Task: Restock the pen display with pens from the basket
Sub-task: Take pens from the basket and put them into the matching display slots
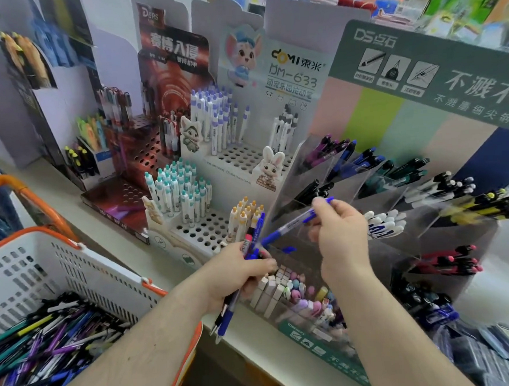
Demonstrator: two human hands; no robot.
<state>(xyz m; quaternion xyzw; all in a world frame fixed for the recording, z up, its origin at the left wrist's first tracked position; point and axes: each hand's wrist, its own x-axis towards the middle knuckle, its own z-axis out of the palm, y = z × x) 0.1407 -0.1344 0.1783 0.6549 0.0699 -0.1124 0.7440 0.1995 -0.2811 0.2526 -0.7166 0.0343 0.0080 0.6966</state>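
So the right hand [339,232] has a pinching grip on one blue click pen with a clear barrel [296,221], held slanted in the air right in front of the clear acrylic pen display with slanted compartments [374,186]. The pen's blue tip end points down-left toward the other hand. The left hand [245,270] is wrapped round a small bunch of blue pens [251,246], tops sticking up above the fist and the grip ends hanging out below, over the edge of the pale table [255,337].

The acrylic compartments already hold sorted pens: purple and blue ones up top, black and dark green in the middle row, white ones just right of the right hand, yellow and red further right (a bit blurry out there).

Down left sits the white plastic basket with orange rim and handle [83,266], full of loose mixed pens [49,342] in black, purple, teal and yellow.

Behind the hands stands a white perforated cardboard stand with cartoon animal figures [239,158], carrying white pens with teal, purple and orange caps. Left of that is a dark red stand [136,157], mostly open holes.
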